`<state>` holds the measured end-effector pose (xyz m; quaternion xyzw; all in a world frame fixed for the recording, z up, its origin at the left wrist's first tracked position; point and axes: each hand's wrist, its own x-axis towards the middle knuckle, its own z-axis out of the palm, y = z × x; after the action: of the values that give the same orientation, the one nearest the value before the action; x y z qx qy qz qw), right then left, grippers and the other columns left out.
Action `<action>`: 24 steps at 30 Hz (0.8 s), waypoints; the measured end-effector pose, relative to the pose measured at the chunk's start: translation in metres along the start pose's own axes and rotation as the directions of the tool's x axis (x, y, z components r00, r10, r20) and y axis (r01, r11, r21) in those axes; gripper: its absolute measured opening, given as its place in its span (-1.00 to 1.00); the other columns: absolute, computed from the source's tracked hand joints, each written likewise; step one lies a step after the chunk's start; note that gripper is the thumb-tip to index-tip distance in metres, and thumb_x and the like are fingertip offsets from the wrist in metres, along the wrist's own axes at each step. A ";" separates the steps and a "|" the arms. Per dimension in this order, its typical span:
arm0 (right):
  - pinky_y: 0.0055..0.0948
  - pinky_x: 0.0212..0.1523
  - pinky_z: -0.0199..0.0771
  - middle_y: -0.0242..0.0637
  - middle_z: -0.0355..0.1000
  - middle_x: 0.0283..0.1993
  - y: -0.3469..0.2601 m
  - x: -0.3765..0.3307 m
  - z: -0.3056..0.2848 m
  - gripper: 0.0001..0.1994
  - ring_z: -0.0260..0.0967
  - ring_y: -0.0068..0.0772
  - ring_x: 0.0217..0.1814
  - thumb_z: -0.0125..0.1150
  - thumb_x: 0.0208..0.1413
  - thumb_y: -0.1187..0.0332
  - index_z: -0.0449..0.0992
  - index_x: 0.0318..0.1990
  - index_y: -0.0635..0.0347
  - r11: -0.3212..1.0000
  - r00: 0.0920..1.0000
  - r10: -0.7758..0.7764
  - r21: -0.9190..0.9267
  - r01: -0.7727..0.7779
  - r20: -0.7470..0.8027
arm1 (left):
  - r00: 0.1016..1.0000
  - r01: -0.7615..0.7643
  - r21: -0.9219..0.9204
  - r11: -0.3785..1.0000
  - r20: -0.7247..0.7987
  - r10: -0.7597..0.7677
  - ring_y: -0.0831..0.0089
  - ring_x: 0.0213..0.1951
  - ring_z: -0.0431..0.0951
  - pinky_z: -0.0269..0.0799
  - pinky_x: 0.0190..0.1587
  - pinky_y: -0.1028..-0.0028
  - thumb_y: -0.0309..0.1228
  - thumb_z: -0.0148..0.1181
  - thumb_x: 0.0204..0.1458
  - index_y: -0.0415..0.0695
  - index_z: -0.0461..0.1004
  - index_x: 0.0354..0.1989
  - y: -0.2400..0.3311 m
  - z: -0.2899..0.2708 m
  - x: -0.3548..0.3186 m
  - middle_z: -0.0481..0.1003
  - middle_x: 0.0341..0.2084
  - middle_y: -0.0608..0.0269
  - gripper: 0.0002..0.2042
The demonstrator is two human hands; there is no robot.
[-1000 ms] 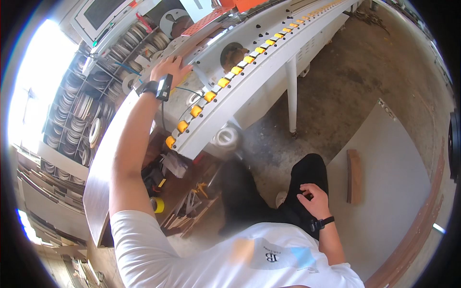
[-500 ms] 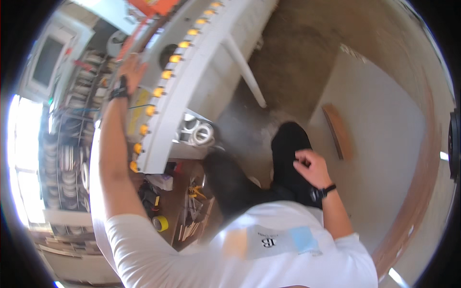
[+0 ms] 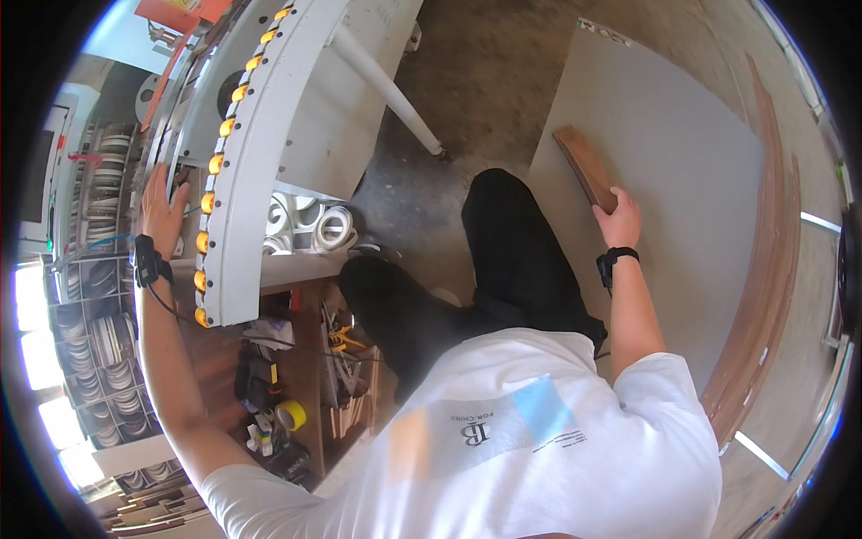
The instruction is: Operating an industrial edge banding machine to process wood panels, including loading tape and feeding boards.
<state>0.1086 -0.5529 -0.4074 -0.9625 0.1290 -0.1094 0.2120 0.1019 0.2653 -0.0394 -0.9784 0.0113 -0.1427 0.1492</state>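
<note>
My left hand (image 3: 162,208) lies flat, fingers spread, on the top of a white curved machine table (image 3: 305,117) edged with a row of yellow rollers (image 3: 215,166). A black band wraps that wrist. My right hand (image 3: 620,220) reaches out to the right and closes on the near end of a short brown wooden strip (image 3: 584,163). The strip lies on a large grey panel (image 3: 682,180) on the floor. My black trousers (image 3: 512,260) and white shirt fill the lower middle.
Rolls of white edge tape (image 3: 319,225) sit under the table. A low shelf (image 3: 287,377) holds tools and a yellow tape roll. Racks of coiled banding (image 3: 99,305) stand at left. Long curved brown strips (image 3: 763,269) lie along the panel's right edge. A white table leg (image 3: 386,85) slants to the floor.
My right hand moved from my thigh out to the right and took hold of the brown strip. The view swung; my left hand stays on the table.
</note>
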 end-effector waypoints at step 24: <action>-0.19 0.23 0.48 -0.52 0.67 0.17 -0.217 -0.057 -0.175 -0.75 0.56 -0.35 0.13 0.57 -0.06 0.43 0.55 -0.30 -0.05 0.386 0.358 -0.764 0.065 0.920 -0.537 | 0.597 -0.797 -0.195 0.572 -0.402 0.694 0.19 0.35 0.53 0.49 0.38 0.19 -0.40 0.35 0.04 -0.21 0.55 0.27 0.407 -0.136 -0.047 0.54 0.30 0.09 -0.46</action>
<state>0.0523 -0.4125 -0.1665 -0.7793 -0.3744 -0.4303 0.2596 0.0269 -0.1594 -0.0478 -0.8581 0.4735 -0.1984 0.0132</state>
